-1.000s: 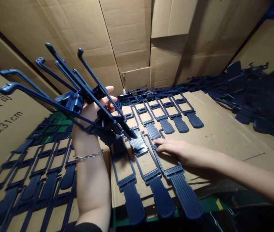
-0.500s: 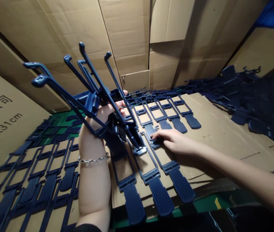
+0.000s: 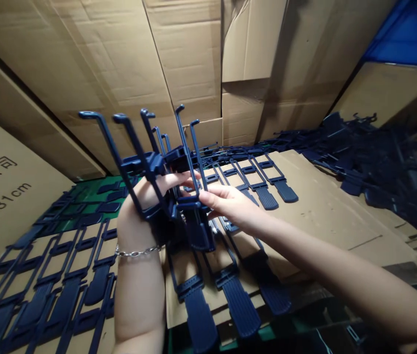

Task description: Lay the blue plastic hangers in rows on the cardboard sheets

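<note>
Navy brackets [image 3: 152,163] bunch left of centre in view, gripped by the left hand [image 3: 144,194] while the right hand [image 3: 232,204] pinches one; gathering seems underway, the next move calling for steadiness.

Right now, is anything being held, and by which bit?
The left grip holds several dark blue frames around their middles, between hooked ends and flat paddles. The right grip touches one just above its paddle; whether it holds on is unclear.
</note>
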Demonstrator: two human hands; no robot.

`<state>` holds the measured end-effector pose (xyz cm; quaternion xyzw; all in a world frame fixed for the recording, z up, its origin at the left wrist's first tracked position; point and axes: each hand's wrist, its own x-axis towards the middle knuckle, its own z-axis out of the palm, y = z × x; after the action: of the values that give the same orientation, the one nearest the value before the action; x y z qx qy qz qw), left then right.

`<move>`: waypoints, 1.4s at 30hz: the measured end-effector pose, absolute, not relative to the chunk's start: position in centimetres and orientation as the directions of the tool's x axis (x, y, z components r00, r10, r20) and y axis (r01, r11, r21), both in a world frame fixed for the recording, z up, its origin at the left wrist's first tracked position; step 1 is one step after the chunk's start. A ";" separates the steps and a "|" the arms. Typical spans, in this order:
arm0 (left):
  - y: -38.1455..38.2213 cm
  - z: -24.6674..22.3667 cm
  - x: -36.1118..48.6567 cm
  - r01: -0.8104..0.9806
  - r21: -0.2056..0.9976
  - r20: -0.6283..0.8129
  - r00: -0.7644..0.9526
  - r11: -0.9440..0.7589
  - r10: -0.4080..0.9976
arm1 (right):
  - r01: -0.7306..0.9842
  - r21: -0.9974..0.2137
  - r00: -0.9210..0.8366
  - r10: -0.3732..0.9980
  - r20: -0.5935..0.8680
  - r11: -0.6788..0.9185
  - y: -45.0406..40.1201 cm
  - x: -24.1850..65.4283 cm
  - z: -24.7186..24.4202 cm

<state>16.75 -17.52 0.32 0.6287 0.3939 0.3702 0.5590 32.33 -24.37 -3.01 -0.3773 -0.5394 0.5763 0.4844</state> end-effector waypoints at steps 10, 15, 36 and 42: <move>-16.6 1.2 15.6 0.194 0.972 0.006 0.548 -0.135 0.836 | -0.635 -0.763 -0.137 0.990 -0.038 -0.117 -26.4 33.4 -3.6; -17.2 1.4 15.1 -0.023 0.990 0.140 0.286 -0.139 0.948 | -0.373 -0.927 0.281 0.957 -0.071 0.041 -28.7 37.5 -4.3; -16.4 0.9 14.9 -0.092 0.991 0.108 0.126 -0.097 0.986 | 0.348 -0.870 0.447 0.877 -0.173 -0.349 -36.5 39.6 -9.5; -16.3 0.7 15.0 -0.092 0.990 0.124 0.184 -0.109 0.975 | 0.464 -0.780 0.523 0.841 -0.140 -0.419 -36.4 40.2 -9.4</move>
<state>14.99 -16.27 0.70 0.5530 0.3991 0.4986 0.5351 40.19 -36.43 -9.38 -0.7986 -0.4085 0.2677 0.3516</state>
